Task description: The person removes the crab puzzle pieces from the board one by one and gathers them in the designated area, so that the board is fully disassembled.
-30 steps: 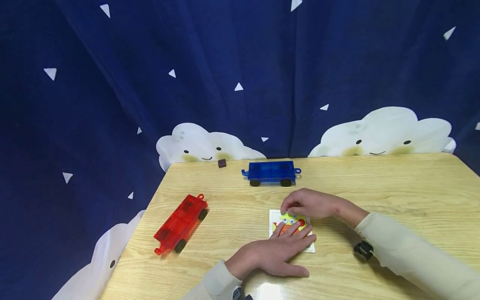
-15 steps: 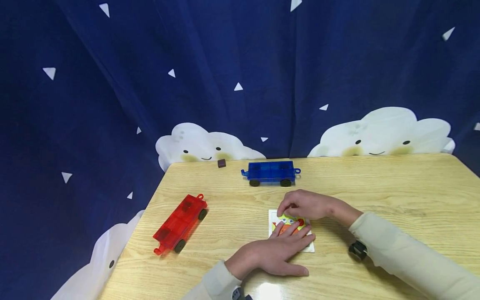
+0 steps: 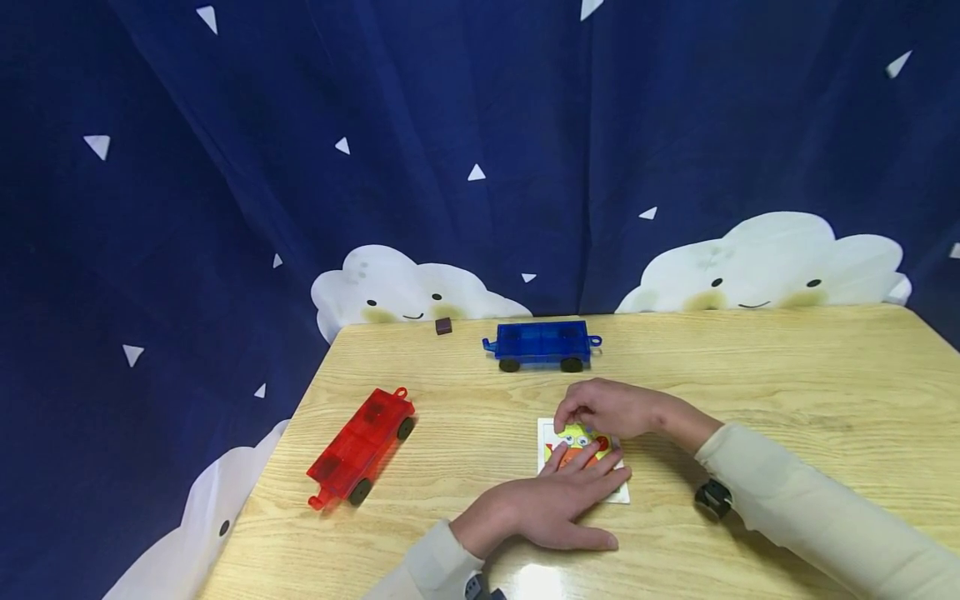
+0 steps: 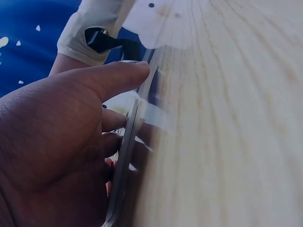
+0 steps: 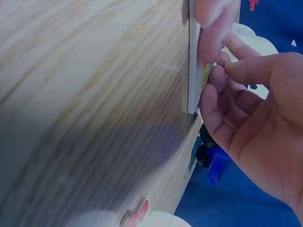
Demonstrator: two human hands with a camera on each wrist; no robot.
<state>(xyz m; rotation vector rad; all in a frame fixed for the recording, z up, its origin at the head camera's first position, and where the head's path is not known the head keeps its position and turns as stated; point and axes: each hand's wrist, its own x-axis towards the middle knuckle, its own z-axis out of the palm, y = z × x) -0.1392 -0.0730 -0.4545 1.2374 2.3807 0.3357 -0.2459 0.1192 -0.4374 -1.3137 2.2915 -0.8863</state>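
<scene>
Picture board (image 3: 545,433) lies beneath the spread left hand (image 3: 562,504), seemingly steadied for fingertip work by the curled right hand (image 3: 611,407) at its far edge, grip unclear; next probably calls for light precision.

Compared with a second ago, the right hand (image 3: 618,408) sits a little further toward the person's left, along the far edge of the picture board (image 3: 546,427). Its fingertips (image 3: 562,421) now reach closer to the far left corner, so less of the white border shows there, and they lie slightly nearer the person (most of this shift is already there half a second ago). The dark gap between thumb and fingers looks smaller. Up the arm, the pale sleeve (image 3: 795,483) and the black wrist device (image 3: 714,497) also lie further left, in step with the hand.
</scene>
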